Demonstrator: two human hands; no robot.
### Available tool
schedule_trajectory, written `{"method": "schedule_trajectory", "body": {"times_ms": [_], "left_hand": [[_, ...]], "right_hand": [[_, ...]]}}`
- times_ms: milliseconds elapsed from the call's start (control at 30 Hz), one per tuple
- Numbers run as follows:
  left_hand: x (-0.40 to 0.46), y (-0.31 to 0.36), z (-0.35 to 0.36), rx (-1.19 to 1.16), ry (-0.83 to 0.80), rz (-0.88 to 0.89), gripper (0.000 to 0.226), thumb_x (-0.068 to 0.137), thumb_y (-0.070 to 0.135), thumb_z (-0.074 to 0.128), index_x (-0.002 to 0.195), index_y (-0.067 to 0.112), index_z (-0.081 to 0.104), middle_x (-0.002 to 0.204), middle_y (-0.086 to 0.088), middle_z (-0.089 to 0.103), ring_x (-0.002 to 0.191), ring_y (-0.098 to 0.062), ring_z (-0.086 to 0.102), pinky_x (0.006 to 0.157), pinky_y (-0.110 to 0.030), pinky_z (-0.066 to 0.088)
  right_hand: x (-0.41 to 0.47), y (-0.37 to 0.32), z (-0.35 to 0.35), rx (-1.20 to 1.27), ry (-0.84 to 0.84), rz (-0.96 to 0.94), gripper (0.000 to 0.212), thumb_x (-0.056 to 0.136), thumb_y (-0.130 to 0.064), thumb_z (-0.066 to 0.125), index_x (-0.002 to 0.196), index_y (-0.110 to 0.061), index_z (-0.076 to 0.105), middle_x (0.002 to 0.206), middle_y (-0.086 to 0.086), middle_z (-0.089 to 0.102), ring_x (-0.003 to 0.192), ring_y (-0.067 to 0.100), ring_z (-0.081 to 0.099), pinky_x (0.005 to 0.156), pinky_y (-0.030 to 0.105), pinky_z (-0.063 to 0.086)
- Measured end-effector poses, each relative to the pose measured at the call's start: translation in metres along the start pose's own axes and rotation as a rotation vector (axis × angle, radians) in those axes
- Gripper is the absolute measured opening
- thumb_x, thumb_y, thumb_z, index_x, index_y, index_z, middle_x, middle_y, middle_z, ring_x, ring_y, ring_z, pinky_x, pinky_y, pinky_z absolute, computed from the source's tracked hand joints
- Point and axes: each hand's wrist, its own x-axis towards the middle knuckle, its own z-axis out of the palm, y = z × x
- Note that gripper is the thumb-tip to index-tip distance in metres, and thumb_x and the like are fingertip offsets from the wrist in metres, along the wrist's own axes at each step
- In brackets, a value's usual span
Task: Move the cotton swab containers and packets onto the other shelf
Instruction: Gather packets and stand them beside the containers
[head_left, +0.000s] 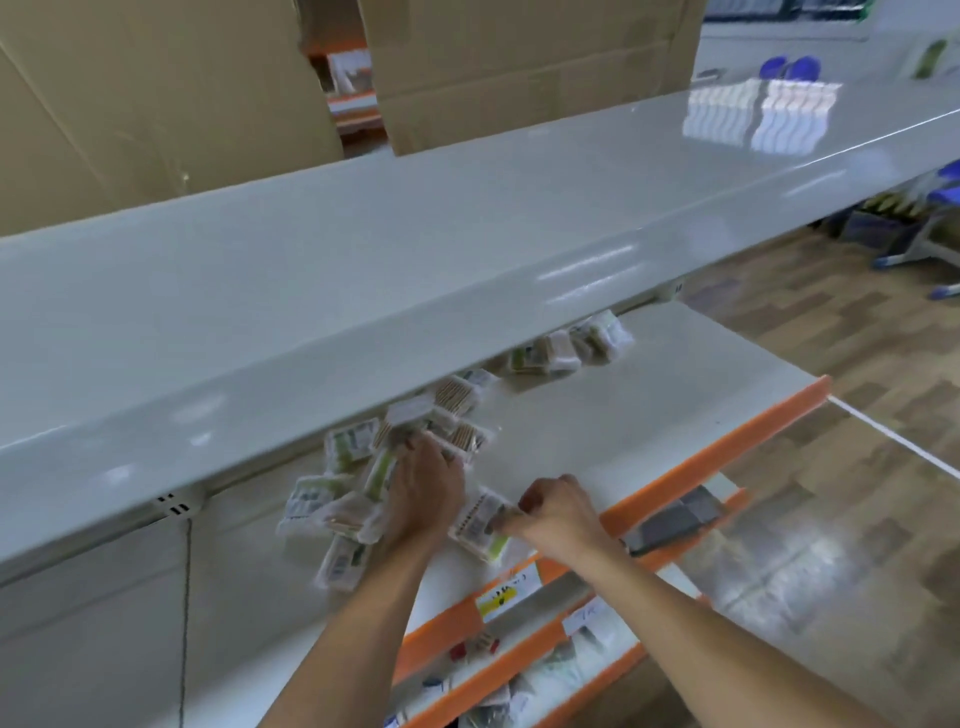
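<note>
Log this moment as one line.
left hand: on packet pile | right hand: pinching swab packet | upper shelf: bare

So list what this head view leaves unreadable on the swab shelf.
- Packets in the pile: print blurred, count unclear, some hidden under the top shelf.
- Left hand: fingertips buried in the pile, grip unclear.
- Packet pinched by right hand: label too blurred.
- Price tag: writing illegible.

Two bare forearms, sleeveless as far as seen; left grip (427, 486) and right grip (553, 512) ungloved, without rings or watch.
</note>
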Motion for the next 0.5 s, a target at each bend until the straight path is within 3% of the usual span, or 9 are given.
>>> {"method": "schedule_trajectory", "body": {"times_ms": [100,200,300,400,500], "left_hand": [[-0.001,0.004,0.008,0.069,0.042,-0.035,0.041,0.093,0.030,0.058,0.122,0.002,0.053,0.118,-0.021,0.062,0.111,-0.036,0.060,0.089,-0.042,0.047],[-0.001,0.003,0.013,0.021,0.064,-0.085,0.055,0.086,0.030,0.068,0.132,0.007,0.050,0.129,-0.020,0.055,0.117,-0.037,0.055,0.092,-0.044,0.047],[-0.009,0.006,0.020,-0.017,0.107,-0.100,0.073,0.076,0.029,0.078,0.140,0.017,0.044,0.135,-0.013,0.048,0.124,-0.034,0.048,0.098,-0.044,0.042],[-0.025,0.012,0.034,0.030,0.165,-0.087,0.071,0.073,0.035,0.078,0.138,0.030,0.048,0.134,-0.003,0.043,0.122,-0.028,0.041,0.102,-0.039,0.037],[-0.039,0.019,0.045,0.060,0.206,-0.070,0.063,0.078,0.033,0.074,0.136,0.040,0.051,0.138,-0.002,0.035,0.123,-0.029,0.035,0.104,-0.040,0.034]], "right_hand": [[0.005,0.007,-0.012,0.136,-0.028,-0.014,0.044,0.063,-0.056,0.083,0.073,-0.021,0.059,0.071,-0.006,0.062,0.064,0.009,0.058,0.050,0.025,0.039],[0.013,0.011,-0.030,0.277,-0.087,-0.010,0.037,0.072,-0.039,0.084,0.079,-0.016,0.056,0.072,-0.001,0.062,0.064,0.015,0.063,0.054,0.026,0.046],[0.023,0.016,-0.044,0.652,-0.131,0.138,0.030,0.080,-0.010,0.080,0.090,-0.010,0.051,0.076,0.010,0.054,0.064,0.025,0.056,0.051,0.032,0.049],[0.028,0.023,-0.048,0.826,-0.144,0.198,0.024,0.088,-0.011,0.074,0.097,-0.012,0.051,0.083,0.015,0.056,0.064,0.026,0.054,0.044,0.027,0.049],[0.033,0.028,-0.049,0.894,-0.174,0.167,0.024,0.091,-0.021,0.073,0.102,-0.016,0.052,0.097,0.017,0.065,0.070,0.029,0.064,0.050,0.034,0.058]]}}
